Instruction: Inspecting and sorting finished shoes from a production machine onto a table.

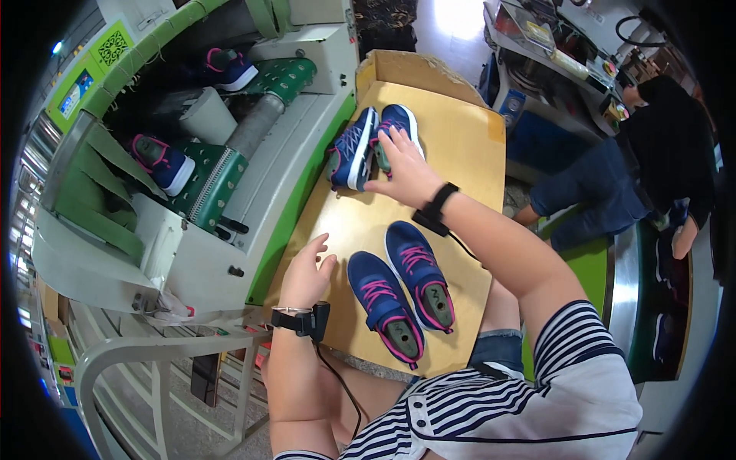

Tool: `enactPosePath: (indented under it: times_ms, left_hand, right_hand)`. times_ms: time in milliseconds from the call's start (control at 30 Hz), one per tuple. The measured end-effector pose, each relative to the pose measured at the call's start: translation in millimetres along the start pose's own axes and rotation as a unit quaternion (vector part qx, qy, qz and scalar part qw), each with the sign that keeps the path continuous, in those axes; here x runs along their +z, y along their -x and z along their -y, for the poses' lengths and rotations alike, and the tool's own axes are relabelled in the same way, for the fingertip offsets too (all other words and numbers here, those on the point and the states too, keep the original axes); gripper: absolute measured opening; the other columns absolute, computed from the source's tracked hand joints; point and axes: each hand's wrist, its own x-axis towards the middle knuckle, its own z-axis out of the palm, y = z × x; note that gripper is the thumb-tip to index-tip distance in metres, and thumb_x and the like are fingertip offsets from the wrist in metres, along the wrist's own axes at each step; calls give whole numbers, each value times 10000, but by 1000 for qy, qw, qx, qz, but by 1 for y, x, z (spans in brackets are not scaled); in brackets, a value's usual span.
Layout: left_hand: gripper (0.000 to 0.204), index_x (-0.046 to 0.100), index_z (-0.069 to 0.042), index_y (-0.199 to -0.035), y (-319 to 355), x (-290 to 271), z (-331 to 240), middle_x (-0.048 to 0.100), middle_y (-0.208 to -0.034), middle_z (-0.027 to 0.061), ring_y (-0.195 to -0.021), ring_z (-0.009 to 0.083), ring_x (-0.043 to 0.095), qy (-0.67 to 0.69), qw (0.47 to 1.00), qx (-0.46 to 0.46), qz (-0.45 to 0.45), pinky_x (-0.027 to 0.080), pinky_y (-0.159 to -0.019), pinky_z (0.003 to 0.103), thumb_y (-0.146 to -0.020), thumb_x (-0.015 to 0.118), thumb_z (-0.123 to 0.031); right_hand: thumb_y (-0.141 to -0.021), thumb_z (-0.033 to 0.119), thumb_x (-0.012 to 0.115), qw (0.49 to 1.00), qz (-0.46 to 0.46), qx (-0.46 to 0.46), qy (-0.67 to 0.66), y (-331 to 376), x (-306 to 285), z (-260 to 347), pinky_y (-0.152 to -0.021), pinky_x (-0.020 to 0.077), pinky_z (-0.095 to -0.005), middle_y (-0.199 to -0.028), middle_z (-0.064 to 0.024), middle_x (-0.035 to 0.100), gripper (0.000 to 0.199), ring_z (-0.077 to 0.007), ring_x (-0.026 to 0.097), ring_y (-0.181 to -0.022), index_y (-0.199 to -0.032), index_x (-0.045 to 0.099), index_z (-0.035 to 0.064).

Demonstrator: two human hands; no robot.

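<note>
My right hand (409, 170) reaches over the far pair of sneakers, fingers stretched and spread above the right navy sneaker (400, 116); whether they touch it I cannot tell. Beside it, the left navy sneaker (354, 152) of that pair lies tilted, white sole toward the right. Nearer me, two more navy sneakers with pink laces, the left one (376, 295) and the right one (416, 261), stand side by side, toes pointing away. My left hand (305, 270) hovers over the table's left edge, fingers loosely bent and apart, holding nothing.
A wooden table (460, 176) has a raised board (433, 73) at its far end. At left stands a machine with a green conveyor belt (211, 188) carrying sneakers (162, 165) under green flaps. A metal rail (165, 345) is near left. A person (659, 146) works at right.
</note>
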Motion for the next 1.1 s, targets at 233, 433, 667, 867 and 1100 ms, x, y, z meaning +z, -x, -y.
enactPosePath:
  times_ms: [233, 433, 667, 867, 1100]
  left_hand:
    - [440, 578, -68, -1325, -11, 0, -10, 687, -1150, 155, -1022, 279, 663, 52, 998, 15, -41, 514, -889, 376, -913, 640, -210]
    - [422, 592, -38, -1294, -13, -5, 4, 693, -1107, 168, -941, 265, 677, 58, 996, 22, -60, 525, -834, 364, -906, 657, -189]
    - [414, 580, -37, -1308, -17, -1, -15, 677, -1160, 148, -1001, 240, 661, 89, 996, -5, -18, 518, -850, 333, -932, 643, -200]
    - [444, 585, -42, -1304, -10, -5, -5, 677, -1151, 159, -1000, 273, 662, 105, 993, -2, -51, 517, -869, 368, -919, 635, -256]
    - [416, 600, -34, -1272, -14, 7, 10, 686, -1117, 175, -953, 284, 681, 24, 996, 50, -70, 535, -832, 367, -905, 652, -222]
  right_hand:
    - [-716, 310, 812, 939, -105, 208, -254, -7, 55, -139, -1068, 401, -406, -1411, -267, 462, 1027, -370, 482, -1299, -1525, 241, 37]
    - [-796, 134, 768, 812, -17, 286, -509, 89, 11, -127, -990, 442, -328, -1298, -129, 577, 837, -210, 557, -1177, -1507, 336, 38]
    - [-812, 137, 745, 935, 165, 167, -267, 175, -72, -57, -1138, 312, -354, -1490, -239, 381, 923, -318, 380, -1396, -1546, 196, 25]
    - [-848, 165, 683, 983, 179, -44, -20, 55, -100, -4, -1132, 333, -428, -1456, -203, 442, 694, -370, 407, -1364, -1472, 387, 89]
    - [-897, 228, 549, 823, 193, -346, 408, -69, 64, 19, -1112, 305, -534, -1494, -137, 422, 554, -345, 375, -1403, -1432, 451, 124]
